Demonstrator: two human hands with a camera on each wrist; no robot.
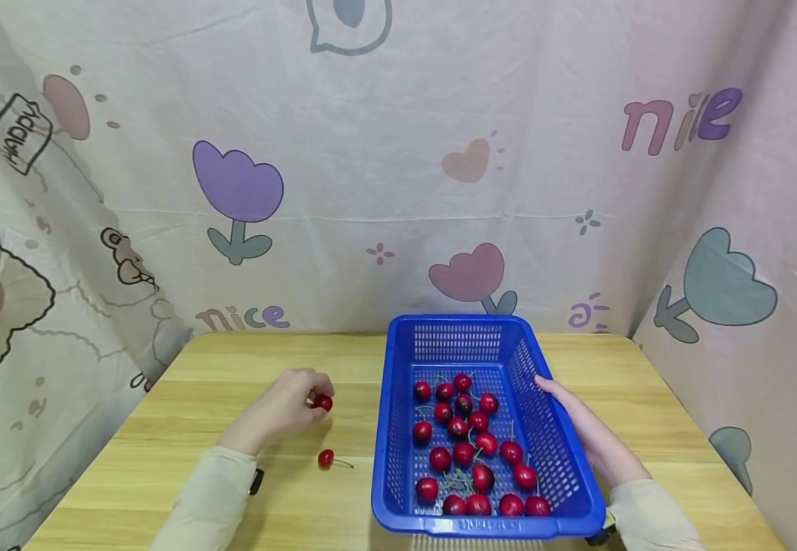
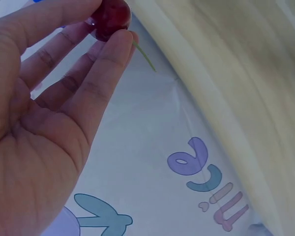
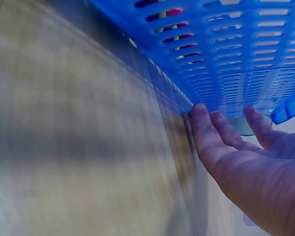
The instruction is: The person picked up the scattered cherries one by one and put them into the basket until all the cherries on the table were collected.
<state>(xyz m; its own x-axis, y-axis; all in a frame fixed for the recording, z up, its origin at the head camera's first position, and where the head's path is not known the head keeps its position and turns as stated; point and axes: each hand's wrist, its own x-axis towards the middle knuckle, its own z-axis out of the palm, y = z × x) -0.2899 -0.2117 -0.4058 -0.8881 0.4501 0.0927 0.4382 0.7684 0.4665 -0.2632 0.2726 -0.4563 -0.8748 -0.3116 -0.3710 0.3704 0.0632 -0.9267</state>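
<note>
My left hand point(image 1: 287, 407) pinches a dark red cherry point(image 1: 323, 402) between thumb and fingertips, low over the left side of the wooden table. In the left wrist view a thin green stem hangs from this cherry point(image 2: 114, 18). A second cherry point(image 1: 326, 458) with its stem lies on the table just in front of that hand. To the right is a blue plastic basket point(image 1: 386, 428) with slotted walls, holding many cherries on its floor. My right hand point(image 1: 587, 428) holds the basket's right side, thumb at the rim, fingers along the outer wall point(image 3: 250, 64).
Loose green stems point(image 1: 459, 480) lie among the cherries in the basket. The light wooden table point(image 1: 185, 428) ends at a hanging cloth point(image 1: 343, 191) printed with flowers, hearts and words, which closes off the back and both sides.
</note>
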